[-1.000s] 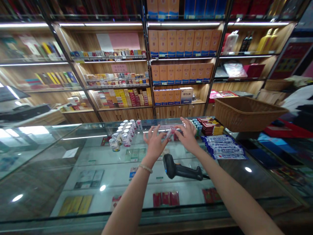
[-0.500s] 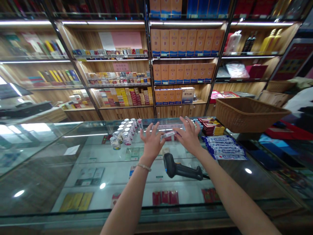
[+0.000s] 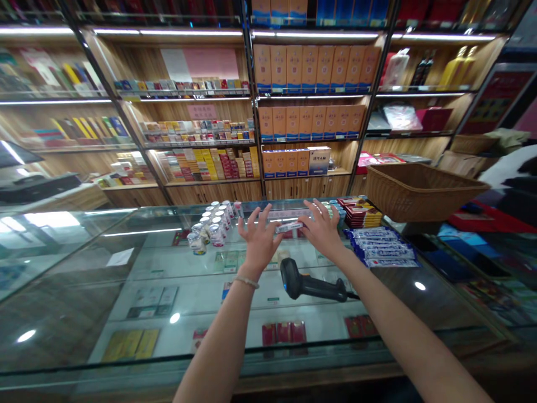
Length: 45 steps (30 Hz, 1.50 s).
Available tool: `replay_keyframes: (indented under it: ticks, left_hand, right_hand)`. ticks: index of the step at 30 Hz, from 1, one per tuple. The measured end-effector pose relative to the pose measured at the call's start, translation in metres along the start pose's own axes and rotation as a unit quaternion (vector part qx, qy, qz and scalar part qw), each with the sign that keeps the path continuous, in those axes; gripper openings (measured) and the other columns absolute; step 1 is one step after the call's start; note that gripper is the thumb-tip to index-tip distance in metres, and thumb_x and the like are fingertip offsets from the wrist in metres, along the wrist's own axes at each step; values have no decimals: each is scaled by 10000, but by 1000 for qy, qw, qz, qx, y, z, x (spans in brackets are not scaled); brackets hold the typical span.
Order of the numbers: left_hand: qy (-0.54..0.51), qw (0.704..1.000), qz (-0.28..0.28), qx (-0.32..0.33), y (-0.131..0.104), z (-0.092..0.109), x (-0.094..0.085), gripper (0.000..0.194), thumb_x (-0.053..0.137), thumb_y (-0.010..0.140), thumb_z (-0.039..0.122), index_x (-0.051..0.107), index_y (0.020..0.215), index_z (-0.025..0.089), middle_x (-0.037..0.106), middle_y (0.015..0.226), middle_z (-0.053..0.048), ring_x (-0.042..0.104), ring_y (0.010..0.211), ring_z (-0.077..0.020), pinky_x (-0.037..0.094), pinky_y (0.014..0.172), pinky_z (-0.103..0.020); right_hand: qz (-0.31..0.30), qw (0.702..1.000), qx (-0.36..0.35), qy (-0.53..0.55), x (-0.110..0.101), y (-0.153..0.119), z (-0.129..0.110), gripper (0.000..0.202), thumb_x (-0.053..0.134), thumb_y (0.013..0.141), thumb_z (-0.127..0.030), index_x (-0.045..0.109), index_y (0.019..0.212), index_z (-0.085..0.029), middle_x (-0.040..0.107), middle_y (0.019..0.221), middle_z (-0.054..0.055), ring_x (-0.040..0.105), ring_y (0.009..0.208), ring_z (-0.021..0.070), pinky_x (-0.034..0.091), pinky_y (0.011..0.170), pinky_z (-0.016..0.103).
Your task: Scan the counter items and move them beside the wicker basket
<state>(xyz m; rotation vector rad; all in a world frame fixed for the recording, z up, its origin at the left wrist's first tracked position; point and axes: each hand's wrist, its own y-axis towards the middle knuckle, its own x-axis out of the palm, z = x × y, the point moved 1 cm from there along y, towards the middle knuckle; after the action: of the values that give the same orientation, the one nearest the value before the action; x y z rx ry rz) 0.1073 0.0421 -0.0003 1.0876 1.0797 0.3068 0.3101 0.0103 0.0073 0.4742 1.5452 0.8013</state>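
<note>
A small whitish packet (image 3: 288, 226) spans the space between my two hands over the glass counter. My left hand (image 3: 260, 238) touches its left end with the thumb side, the other fingers spread. At its right end, my right hand (image 3: 322, 226) holds it between thumb and a finger. Just below lies a black barcode scanner (image 3: 310, 285) on the glass, handle to the right. Silver-topped cans (image 3: 210, 226) stand in rows left of my left hand. Blue-and-white long packets (image 3: 380, 246) lie right of my right hand, with red and yellow boxes (image 3: 361, 212) behind them.
A brown wicker basket (image 3: 423, 193) sits at the right on the counter. Boxed goods lie under the glass top (image 3: 168, 347). Shelves (image 3: 201, 184) with cartons and bottles line the back wall. A white paper (image 3: 120, 257) lies at the left.
The packet has turned to lie nearly level between my hands. The camera view has shifted slightly; the scanner and counter goods keep their places.
</note>
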Motion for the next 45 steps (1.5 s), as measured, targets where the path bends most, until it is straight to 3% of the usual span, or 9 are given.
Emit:
replay_keyframes:
  ticks: [4,9,15,22,26,31,36,40,45]
  left_hand:
    - [-7,1000,-5,-11,-1,-1,2,149,757,840,383,716,944,285,564,1531,-56,434,1436,-361,25,1235,-647]
    - [-12,1000,-6,-21,-4,-2,5,148,735,861,391,719,963,285,559,1535,-63,437,1435,-351,27,1235,-639]
    - [-12,1000,-13,-19,-8,-2,9,142,752,848,371,720,952,280,558,1535,-63,444,1430,-349,44,1234,-632]
    - [-15,1000,-7,-26,-8,-4,9,131,749,852,363,722,950,280,577,1515,-69,450,1423,-348,51,1231,-636]
    - [-17,999,-3,-32,-8,-7,10,147,768,835,354,721,955,284,580,1511,-67,449,1423,-347,49,1235,-630]
    - [-9,999,-2,-46,-10,-12,11,129,759,840,341,718,947,281,577,1516,-60,443,1427,-342,52,1235,-635]
    - [6,998,-5,-62,-12,-16,12,130,751,851,367,725,949,285,579,1514,-65,441,1429,-350,81,1226,-647]
    - [15,997,-3,-75,-14,-18,13,111,734,864,379,726,933,293,586,1506,-65,450,1423,-351,94,1221,-653]
    - [19,997,-7,-76,-15,-19,14,105,724,868,381,728,934,300,586,1507,-59,451,1424,-346,86,1228,-640]
  right_hand:
    - [-39,999,13,3,-20,-3,-10,378,626,935,-282,648,1311,-252,428,1620,126,316,1501,335,164,1193,597]
    - [-136,989,22,47,-38,-49,-24,626,526,978,-507,443,1541,-247,368,1655,129,266,1534,318,194,1209,563]
    - [-319,944,43,77,-38,-100,-39,1135,746,709,-731,312,1618,-206,234,1698,200,138,1577,417,132,1223,651]
    - [-291,952,56,76,-40,-99,-50,598,741,819,-561,645,1315,-240,396,1634,166,211,1564,396,141,1216,666]
    - [-297,949,52,86,-40,-95,-48,405,725,830,-417,700,1181,-217,466,1592,150,285,1540,372,210,1212,621]
    - [-322,939,25,116,-34,-80,-35,370,693,779,-276,709,1127,-152,520,1543,170,352,1503,362,275,1207,555]
    - [-260,945,78,184,-22,-60,-12,380,650,749,-240,681,1113,-137,538,1495,183,508,1383,335,394,1153,472]
    - [-192,927,143,290,-24,-57,0,352,571,783,-271,639,1113,-172,653,1239,123,669,1125,264,536,936,371]
    - [-243,898,167,327,-40,-68,-6,448,575,803,-291,606,1242,-207,745,943,58,722,908,279,515,749,329]
